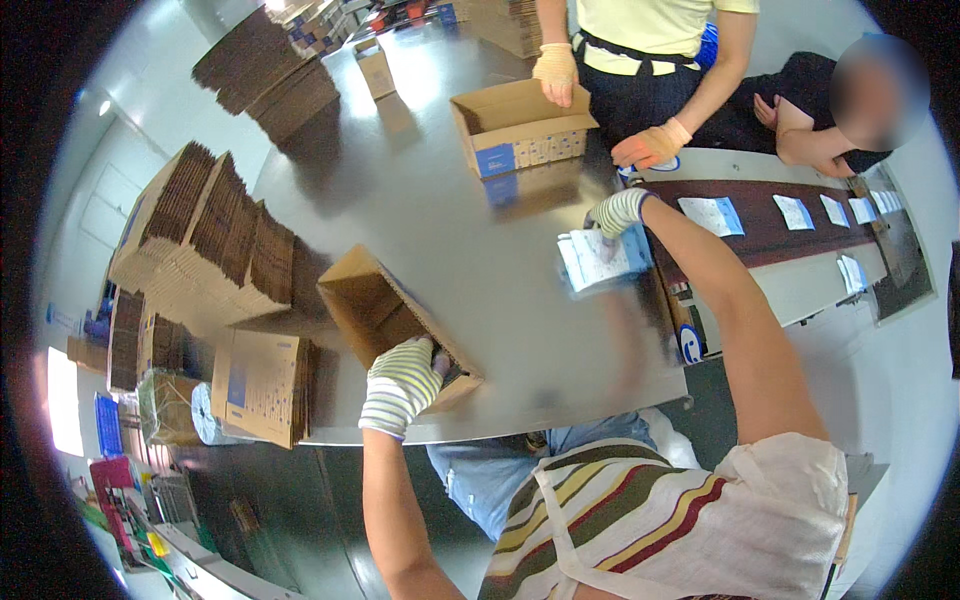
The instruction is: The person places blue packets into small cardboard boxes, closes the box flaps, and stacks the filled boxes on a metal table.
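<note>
My left hand [402,384], in a striped glove, grips the near edge of an open brown cardboard box [375,312] that lies tilted on its side on the steel table [440,190]. My right hand [618,212], also in a striped glove, reaches out to the right and rests on a stack of white and blue packets [600,262] at the table's right edge. Whether its fingers pinch the packets is not clear.
Stacks of flattened cartons [215,240] stand at the left, more at the back left [265,75]. Across the table a person's gloved hands [556,72] hold another open box [520,125]. A conveyor belt [770,235] at the right carries several white packets [712,215]. A second person leans there.
</note>
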The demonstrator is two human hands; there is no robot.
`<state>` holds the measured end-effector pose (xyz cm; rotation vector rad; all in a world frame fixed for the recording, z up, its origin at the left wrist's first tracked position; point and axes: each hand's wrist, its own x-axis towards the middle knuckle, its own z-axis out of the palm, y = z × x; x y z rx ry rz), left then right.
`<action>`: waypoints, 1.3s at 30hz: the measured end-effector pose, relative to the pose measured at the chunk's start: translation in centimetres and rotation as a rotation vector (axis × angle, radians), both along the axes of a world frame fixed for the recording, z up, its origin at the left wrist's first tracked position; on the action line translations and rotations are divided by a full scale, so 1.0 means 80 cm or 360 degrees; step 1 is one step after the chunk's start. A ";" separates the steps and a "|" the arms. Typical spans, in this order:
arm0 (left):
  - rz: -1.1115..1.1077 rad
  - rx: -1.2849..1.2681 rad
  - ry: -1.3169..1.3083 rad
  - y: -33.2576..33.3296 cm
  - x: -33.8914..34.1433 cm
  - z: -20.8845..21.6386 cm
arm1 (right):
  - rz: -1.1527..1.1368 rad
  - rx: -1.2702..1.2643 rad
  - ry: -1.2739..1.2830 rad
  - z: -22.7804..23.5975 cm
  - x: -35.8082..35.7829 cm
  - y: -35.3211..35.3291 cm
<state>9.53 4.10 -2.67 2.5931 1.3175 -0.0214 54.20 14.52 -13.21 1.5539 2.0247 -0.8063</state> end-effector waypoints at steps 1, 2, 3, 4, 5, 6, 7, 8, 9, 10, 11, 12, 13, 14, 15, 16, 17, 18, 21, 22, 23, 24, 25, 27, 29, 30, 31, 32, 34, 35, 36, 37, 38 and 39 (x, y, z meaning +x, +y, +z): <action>0.0033 -0.0008 0.0005 -0.003 -0.011 -0.004 | 0.0283 -0.0010 -0.0182 0.032 -0.053 -0.017; 0.0026 0.0000 -0.0008 -0.003 -0.010 -0.002 | 0.0178 0.0058 -0.0092 0.033 -0.064 -0.037; 0.0064 -0.0005 0.0025 -0.005 -0.017 -0.005 | 0.0178 0.0229 -0.0051 0.051 -0.094 -0.061; 0.0079 -0.0044 0.0023 -0.003 -0.024 -0.011 | 0.0533 0.0567 -0.0152 0.072 -0.132 -0.090; 0.0081 -0.0074 0.0032 0.000 -0.014 -0.005 | 0.0406 0.0483 -0.0195 0.054 -0.138 -0.106; 0.0090 -0.0104 0.0047 0.000 -0.004 0.002 | 0.0239 0.0443 -0.0019 0.033 -0.139 -0.116; 0.0110 -0.0119 0.0064 -0.001 -0.008 0.001 | 0.0112 0.0399 0.0176 0.047 -0.175 -0.127; 0.0132 -0.0136 0.0081 -0.002 -0.014 -0.002 | 0.0071 0.0274 0.0118 0.076 -0.191 -0.134; 0.0061 -0.0107 0.0080 -0.001 -0.014 -0.002 | -0.0052 0.0544 0.0515 0.076 -0.193 -0.131; 0.0074 -0.0174 0.0126 0.000 -0.012 0.000 | -0.0091 0.0820 0.0942 0.075 -0.198 -0.124; 0.0084 -0.0168 0.0107 0.001 -0.013 0.000 | -0.0043 0.1085 0.1301 0.076 -0.204 -0.116; 0.0083 -0.0171 0.0090 0.002 -0.013 -0.002 | -0.0019 0.1184 0.1652 0.094 -0.219 -0.100; 0.0056 -0.0158 0.0068 0.002 -0.014 -0.003 | -0.0231 0.0977 0.2184 0.116 -0.253 -0.100; 0.0017 -0.0130 -0.0016 0.007 -0.010 -0.012 | -0.0364 0.0825 0.2509 0.137 -0.285 -0.098; 0.0003 0.0028 -0.0046 0.005 -0.026 -0.032 | -0.0445 0.0611 0.2864 0.161 -0.336 -0.097; -0.0029 0.0188 -0.0080 0.005 -0.037 -0.050 | -0.0434 0.0486 0.3010 0.176 -0.374 -0.092; -0.0024 0.0094 -0.0044 0.004 -0.013 -0.020 | -0.0245 0.0495 0.2734 0.181 -0.375 -0.080; -0.0033 0.0091 0.0110 -0.001 -0.028 -0.028 | -0.0004 0.0408 0.2499 0.186 -0.400 -0.072; 0.0028 -0.0013 -0.0074 0.000 -0.018 -0.027 | 0.0171 0.1077 0.1711 0.121 -0.411 -0.030; 0.0036 0.0030 -0.0085 -0.001 -0.019 -0.032 | 0.0187 0.1110 0.1317 0.124 -0.414 -0.039; 0.0039 0.0073 -0.0096 -0.001 -0.020 -0.034 | 0.0204 0.1016 0.1322 0.115 -0.417 -0.035; -0.0012 0.0104 -0.0163 -0.001 -0.016 -0.029 | 0.0203 0.0932 0.1309 0.107 -0.411 -0.031; -0.0044 0.0137 -0.0216 -0.002 -0.020 -0.012 | 0.0302 0.1010 0.0959 0.124 -0.414 -0.038; -0.0022 0.0395 -0.0468 -0.001 -0.025 0.029 | 0.0458 0.0992 0.0426 0.144 -0.410 -0.045; 0.0315 0.0545 -0.1076 0.021 -0.020 0.067 | 0.0539 0.0935 0.0200 0.148 -0.406 -0.044; 0.0351 0.0813 -0.0911 0.042 -0.022 0.070 | 0.0582 0.0976 0.0161 0.143 -0.416 -0.041; 0.0408 0.0689 -0.0591 0.068 -0.030 0.048 | 0.0662 0.0828 0.0085 0.163 -0.426 -0.050; 0.0448 0.0568 -0.0262 0.087 -0.036 0.027 | 0.0603 0.0995 0.0190 0.166 -0.425 -0.056; 0.0484 0.0322 -0.0265 0.097 -0.020 0.024 | 0.0417 0.1302 0.0362 0.161 -0.395 -0.065; 0.0503 0.0205 -0.0090 0.102 -0.010 0.028 | 0.0255 0.1391 0.0721 0.162 -0.376 -0.072; 0.0357 0.0250 0.0059 0.114 -0.023 -0.007 | 0.0193 0.1624 0.1073 0.165 -0.374 -0.102; 0.0356 0.0014 0.0192 0.125 -0.021 -0.028 | 0.0310 0.1524 0.1087 0.179 -0.375 -0.128; 0.0351 -0.0206 0.0335 0.136 -0.020 -0.040 | 0.0569 0.1542 0.1225 0.167 -0.381 -0.148; 0.0180 -0.0199 0.0303 0.135 -0.020 -0.054 | 0.0711 0.1267 0.1113 0.163 -0.385 -0.165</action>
